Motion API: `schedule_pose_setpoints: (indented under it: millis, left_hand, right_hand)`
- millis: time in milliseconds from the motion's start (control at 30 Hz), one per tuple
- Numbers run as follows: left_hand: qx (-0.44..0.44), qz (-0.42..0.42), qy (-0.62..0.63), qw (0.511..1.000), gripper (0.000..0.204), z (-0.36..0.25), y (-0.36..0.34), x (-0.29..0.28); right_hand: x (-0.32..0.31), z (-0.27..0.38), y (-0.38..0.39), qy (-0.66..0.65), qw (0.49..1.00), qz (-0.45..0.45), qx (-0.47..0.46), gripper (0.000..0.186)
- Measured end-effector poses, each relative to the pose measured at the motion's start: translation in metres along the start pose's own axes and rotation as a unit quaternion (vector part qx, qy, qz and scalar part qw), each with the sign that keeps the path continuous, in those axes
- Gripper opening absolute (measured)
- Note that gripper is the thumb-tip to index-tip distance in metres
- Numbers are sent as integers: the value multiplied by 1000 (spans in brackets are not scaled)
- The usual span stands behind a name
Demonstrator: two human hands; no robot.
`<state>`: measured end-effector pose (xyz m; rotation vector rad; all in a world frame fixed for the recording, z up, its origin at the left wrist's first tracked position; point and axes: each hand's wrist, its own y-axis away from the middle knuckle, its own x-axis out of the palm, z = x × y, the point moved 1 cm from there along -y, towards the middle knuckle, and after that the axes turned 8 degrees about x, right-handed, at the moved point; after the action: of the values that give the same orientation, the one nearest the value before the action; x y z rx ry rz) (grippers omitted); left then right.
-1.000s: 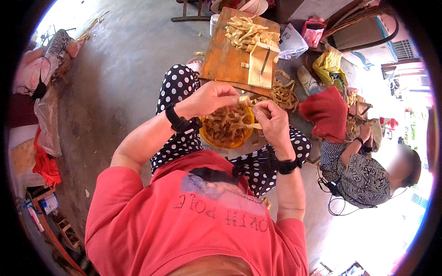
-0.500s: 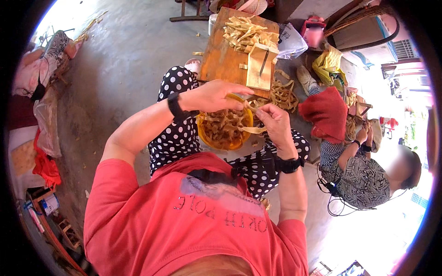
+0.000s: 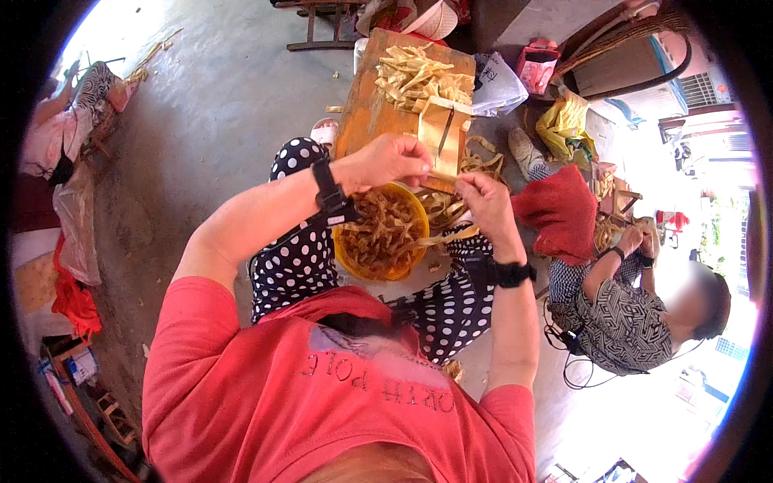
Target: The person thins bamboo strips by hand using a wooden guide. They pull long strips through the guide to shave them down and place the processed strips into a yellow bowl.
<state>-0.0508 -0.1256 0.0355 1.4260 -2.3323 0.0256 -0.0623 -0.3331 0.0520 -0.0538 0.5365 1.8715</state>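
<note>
My left hand (image 3: 396,161) and my right hand (image 3: 485,198) pinch a pale strip (image 3: 442,175) stretched between them at the wooden board's near edge. Below them, between my legs, sits a yellow basin (image 3: 348,251) full of brown curled strips (image 3: 377,229). The wooden board (image 3: 358,114) carries a pile of pale strips (image 3: 419,74) and a light wooden block (image 3: 437,129) with a dark slot or bar along it. More loose strips (image 3: 481,153) lie beside the board.
At right, another person (image 3: 612,314) sits with both hands on strips, near a red cloth (image 3: 562,216). A yellow bag (image 3: 564,125), white bag (image 3: 499,84) and pink container (image 3: 535,68) stand behind. At left are another seated person (image 3: 84,113) and a plastic bag (image 3: 80,233).
Both hands have moved up toward the board's edge, with the strip between them raised from over the basin. The board and basin now appear lower and further left in the picture.
</note>
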Motion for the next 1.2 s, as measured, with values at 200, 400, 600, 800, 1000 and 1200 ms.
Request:
schedule_pose_setpoints:
  millis: [200, 400, 600, 800, 1000, 1200]
  left_hand:
    - [23, -48, -25, 998, 10, 0, -37, -23]
    - [41, -96, 0, 995, 10, 0, -49, -30]
    - [-15, -109, -58, 992, 13, 6, -42, -38]
    - [-96, -44, 109, 988, 24, 17, 9, -31]
    - [14, 30, -343, 939, 30, 19, 44, 1]
    - [37, 8, -162, 986, 23, 15, 54, 22]
  right_hand:
    - [-7, -10, -49, -47, 999, -18, -17, 13]
    - [-8, -8, -70, -87, 995, -37, -18, 11]
    - [-17, -40, -67, -43, 995, -82, 22, 10]
    - [-7, -30, -4, -236, 968, -13, 90, 11]
    - [26, -16, 27, -168, 984, 31, 40, 11]
    - [52, 2, 39, -47, 994, 40, -93, 13]
